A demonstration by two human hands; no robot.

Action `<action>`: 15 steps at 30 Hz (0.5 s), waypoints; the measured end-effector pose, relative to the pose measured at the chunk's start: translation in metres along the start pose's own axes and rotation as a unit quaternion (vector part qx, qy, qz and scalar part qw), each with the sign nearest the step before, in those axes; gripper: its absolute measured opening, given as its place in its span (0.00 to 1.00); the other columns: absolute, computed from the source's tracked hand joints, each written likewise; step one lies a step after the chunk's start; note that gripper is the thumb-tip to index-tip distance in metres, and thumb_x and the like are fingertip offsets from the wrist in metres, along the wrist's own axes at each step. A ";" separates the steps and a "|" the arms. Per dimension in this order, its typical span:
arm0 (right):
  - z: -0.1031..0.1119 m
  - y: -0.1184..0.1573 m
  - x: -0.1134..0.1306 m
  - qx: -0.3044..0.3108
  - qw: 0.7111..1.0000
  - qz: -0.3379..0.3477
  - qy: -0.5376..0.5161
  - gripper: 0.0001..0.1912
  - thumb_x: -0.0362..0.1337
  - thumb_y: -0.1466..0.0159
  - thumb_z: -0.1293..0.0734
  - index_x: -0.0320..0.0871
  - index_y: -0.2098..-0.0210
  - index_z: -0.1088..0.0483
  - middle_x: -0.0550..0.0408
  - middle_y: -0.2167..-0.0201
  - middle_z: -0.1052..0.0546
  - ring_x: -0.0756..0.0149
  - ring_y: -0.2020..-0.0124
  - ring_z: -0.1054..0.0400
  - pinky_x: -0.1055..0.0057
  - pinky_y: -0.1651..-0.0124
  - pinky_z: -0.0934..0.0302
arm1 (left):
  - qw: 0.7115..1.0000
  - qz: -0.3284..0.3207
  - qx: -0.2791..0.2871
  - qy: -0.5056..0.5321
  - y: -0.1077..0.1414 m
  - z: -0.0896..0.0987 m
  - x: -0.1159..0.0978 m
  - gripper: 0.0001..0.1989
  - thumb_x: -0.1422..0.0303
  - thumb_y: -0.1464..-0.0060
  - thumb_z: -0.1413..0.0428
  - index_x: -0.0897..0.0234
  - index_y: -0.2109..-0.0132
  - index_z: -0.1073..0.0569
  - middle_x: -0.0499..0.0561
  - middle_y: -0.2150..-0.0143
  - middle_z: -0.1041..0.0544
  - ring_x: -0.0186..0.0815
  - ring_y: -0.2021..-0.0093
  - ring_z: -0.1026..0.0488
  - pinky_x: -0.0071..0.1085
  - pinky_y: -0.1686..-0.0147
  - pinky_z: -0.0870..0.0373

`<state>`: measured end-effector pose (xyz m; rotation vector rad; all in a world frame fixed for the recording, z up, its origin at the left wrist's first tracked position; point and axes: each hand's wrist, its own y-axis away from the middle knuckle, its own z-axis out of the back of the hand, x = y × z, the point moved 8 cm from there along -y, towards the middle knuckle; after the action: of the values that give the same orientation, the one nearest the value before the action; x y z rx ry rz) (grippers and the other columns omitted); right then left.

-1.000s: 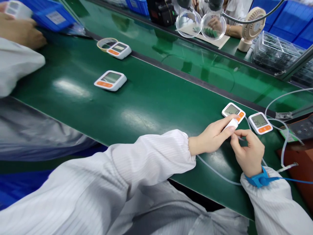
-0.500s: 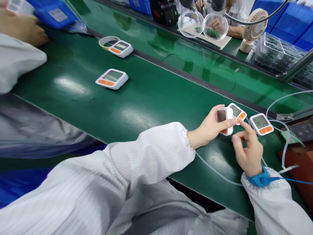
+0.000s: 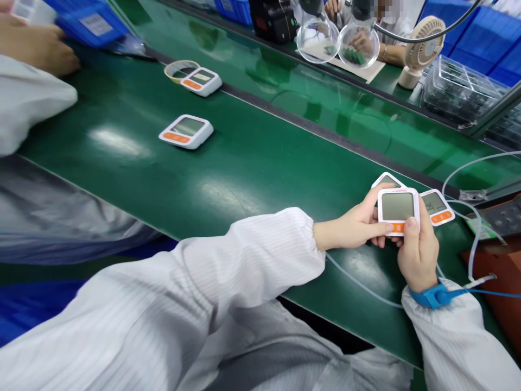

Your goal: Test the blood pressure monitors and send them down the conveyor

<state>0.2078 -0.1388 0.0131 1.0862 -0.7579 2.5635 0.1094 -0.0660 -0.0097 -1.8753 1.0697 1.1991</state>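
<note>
Both hands hold one small white digital monitor, its grey blank screen and orange buttons facing up. My left hand grips its left side, with the thumb on the orange strip. Around the right side wraps my right hand, its thumb at the right orange button; a blue band circles that wrist. Partly hidden behind the held one, a second monitor lies on the green table. Beside my right fingers rests a third monitor with dark digits on its screen.
Two more white monitors, a near one and a far one by a tape roll, lie farther left. Clear tubing runs at the right beside a brown box. A co-worker's hand is at upper left.
The held monitor has turned its screen up towards me and moved slightly right. My right hand, before apart with a finger at the monitor behind, now grips the held one too.
</note>
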 end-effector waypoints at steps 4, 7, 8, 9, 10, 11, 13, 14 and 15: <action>0.000 0.001 0.004 -0.004 1.000 0.020 0.000 0.28 0.47 0.25 0.45 0.41 0.31 0.41 0.49 0.66 0.23 0.64 0.78 0.31 0.70 0.76 0.34 | 1.000 -0.017 0.002 0.018 -0.001 -0.001 -0.004 0.43 0.61 0.45 0.37 0.54 0.32 0.54 0.47 0.63 0.28 0.31 0.70 0.27 0.26 0.72 0.30; 0.000 0.000 0.004 -0.004 1.000 0.024 0.014 0.27 0.45 0.26 0.44 0.42 0.31 0.41 0.50 0.67 0.23 0.64 0.79 0.31 0.70 0.77 0.34 | 1.000 -0.016 -0.001 0.025 -0.001 0.000 -0.004 0.42 0.61 0.45 0.37 0.54 0.32 0.53 0.48 0.62 0.28 0.31 0.70 0.27 0.26 0.73 0.31; -0.001 -0.001 0.004 -0.002 1.000 0.023 0.018 0.27 0.45 0.26 0.44 0.42 0.31 0.41 0.50 0.68 0.22 0.64 0.80 0.31 0.70 0.77 0.33 | 1.000 -0.012 -0.004 0.023 -0.001 0.000 -0.002 0.42 0.61 0.45 0.37 0.54 0.32 0.53 0.47 0.63 0.28 0.30 0.71 0.28 0.26 0.73 0.31; -0.001 -0.001 0.003 -0.001 1.000 0.022 0.021 0.27 0.45 0.26 0.44 0.42 0.31 0.41 0.51 0.69 0.22 0.64 0.80 0.31 0.70 0.77 0.33 | 1.000 -0.006 -0.008 0.019 -0.001 0.001 -0.001 0.42 0.61 0.45 0.37 0.54 0.32 0.53 0.47 0.65 0.27 0.30 0.72 0.28 0.26 0.74 0.32; -0.001 -0.002 0.003 0.001 1.000 0.022 0.023 0.27 0.45 0.26 0.44 0.42 0.32 0.40 0.51 0.69 0.22 0.64 0.80 0.31 0.70 0.77 0.33 | 1.000 -0.001 -0.011 0.016 -0.001 0.002 0.001 0.43 0.61 0.45 0.37 0.55 0.31 0.54 0.46 0.66 0.27 0.30 0.74 0.29 0.26 0.75 0.32; -0.002 -0.002 0.003 0.001 0.999 0.021 0.025 0.27 0.45 0.26 0.44 0.42 0.32 0.40 0.51 0.69 0.22 0.64 0.80 0.31 0.70 0.77 0.33 | 1.000 0.004 -0.013 0.015 -0.001 0.003 0.002 0.44 0.60 0.45 0.37 0.56 0.31 0.54 0.45 0.67 0.28 0.29 0.75 0.29 0.26 0.75 0.33; -0.002 -0.002 0.003 0.002 0.999 0.018 0.027 0.27 0.45 0.26 0.44 0.42 0.32 0.40 0.51 0.69 0.22 0.64 0.80 0.31 0.70 0.76 0.33 | 1.000 0.007 -0.017 0.021 -0.001 0.003 0.003 0.45 0.60 0.46 0.36 0.57 0.31 0.54 0.46 0.68 0.27 0.30 0.74 0.29 0.26 0.75 0.32; -0.001 -0.003 0.002 0.002 0.999 0.017 0.029 0.27 0.45 0.26 0.43 0.42 0.32 0.40 0.51 0.68 0.22 0.64 0.80 0.30 0.70 0.76 0.33 | 0.999 0.006 -0.018 0.027 -0.001 0.003 0.003 0.45 0.59 0.46 0.36 0.57 0.31 0.54 0.46 0.67 0.27 0.31 0.73 0.28 0.26 0.74 0.32; -0.001 -0.003 0.002 0.001 0.999 0.017 0.031 0.27 0.45 0.26 0.43 0.42 0.32 0.40 0.50 0.68 0.22 0.64 0.80 0.30 0.70 0.77 0.33 | 0.999 0.004 -0.019 0.032 -0.001 0.003 0.002 0.45 0.59 0.47 0.36 0.57 0.31 0.54 0.47 0.66 0.27 0.32 0.71 0.27 0.27 0.74 0.31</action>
<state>0.2065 -0.1360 0.0150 0.9983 -0.7645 2.6130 0.1100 -0.0633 -0.0128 -1.9523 1.0959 1.1796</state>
